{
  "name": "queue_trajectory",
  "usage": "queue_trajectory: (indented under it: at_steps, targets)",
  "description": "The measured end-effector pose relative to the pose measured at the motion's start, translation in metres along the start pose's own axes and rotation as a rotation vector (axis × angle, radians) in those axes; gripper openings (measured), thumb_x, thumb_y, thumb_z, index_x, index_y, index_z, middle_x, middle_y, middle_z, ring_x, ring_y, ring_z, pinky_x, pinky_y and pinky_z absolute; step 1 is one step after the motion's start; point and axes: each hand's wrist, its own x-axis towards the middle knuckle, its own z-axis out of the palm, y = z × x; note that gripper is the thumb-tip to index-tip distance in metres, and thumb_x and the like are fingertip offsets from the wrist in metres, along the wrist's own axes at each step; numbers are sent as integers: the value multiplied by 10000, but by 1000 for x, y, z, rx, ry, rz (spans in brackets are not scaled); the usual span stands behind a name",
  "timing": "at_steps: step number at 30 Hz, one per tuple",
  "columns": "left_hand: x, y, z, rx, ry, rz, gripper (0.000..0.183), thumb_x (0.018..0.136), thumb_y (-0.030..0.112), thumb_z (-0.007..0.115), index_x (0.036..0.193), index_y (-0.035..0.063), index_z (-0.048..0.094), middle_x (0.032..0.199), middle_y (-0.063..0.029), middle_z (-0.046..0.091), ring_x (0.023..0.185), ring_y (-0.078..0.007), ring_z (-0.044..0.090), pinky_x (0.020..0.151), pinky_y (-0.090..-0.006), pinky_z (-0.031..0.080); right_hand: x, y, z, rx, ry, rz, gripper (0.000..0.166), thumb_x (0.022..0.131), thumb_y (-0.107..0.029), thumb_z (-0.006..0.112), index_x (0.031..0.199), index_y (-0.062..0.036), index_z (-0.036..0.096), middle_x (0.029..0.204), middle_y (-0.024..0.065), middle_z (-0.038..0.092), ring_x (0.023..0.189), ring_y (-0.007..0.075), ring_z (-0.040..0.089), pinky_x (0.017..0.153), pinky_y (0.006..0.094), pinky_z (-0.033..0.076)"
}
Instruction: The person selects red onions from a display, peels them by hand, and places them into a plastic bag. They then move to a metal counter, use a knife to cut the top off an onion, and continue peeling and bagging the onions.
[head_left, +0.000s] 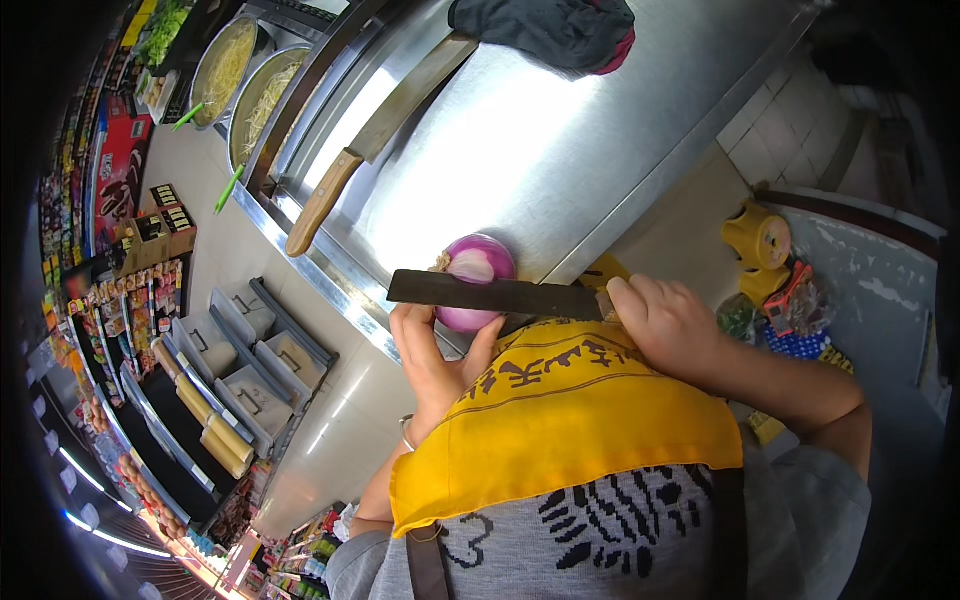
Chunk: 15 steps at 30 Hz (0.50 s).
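Observation:
A red onion (484, 255) with a dry tuft at one end rests at the near corner of the stainless steel counter (600, 142). My left hand (435, 375) holds it from the near side, thumb and fingers on either side of its lower part. Across the onion lies the dark blade of a kitchen knife (495, 294); whether it has cut in cannot be told. My right hand (667, 319) grips the knife's handle, which is mostly hidden by the fingers. Part of the onion's skin looks peeled back to a paler layer.
A large knife with a wooden handle (324, 202) lies farther along the counter, its tip by a dark cloth (547, 34). Bowls of pale shreds (262, 105) stand beyond the metal rail (270, 142). Yellow stools (757, 236) and plastic bins (255, 405) flank the counter.

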Motion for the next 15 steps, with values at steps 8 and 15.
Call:
queue_trajectory:
  at_steps: [8, 15]
  targets:
    - [0, 1, -1, -17, 2, -3, 559, 621, 111, 835, 1034, -26, 485, 997, -170, 484, 932, -323, 533, 796, -365, 467, 6, 15, 5, -115, -12, -79, 219, 785, -123, 549, 974, -14, 531, 690, 79, 496, 549, 219, 543, 491, 326, 470]
    - [0, 1, -1, -2, -2, 6, 604, 616, 104, 833, 1097, -28, 492, 1103, -197, 492, 1026, -348, 524, 851, -382, 454, 19, 25, -9, -179, 34, -173, 123, 805, -123, 544, 897, -42, 533, 687, 44, 493, 554, 189, 543, 487, 308, 469]
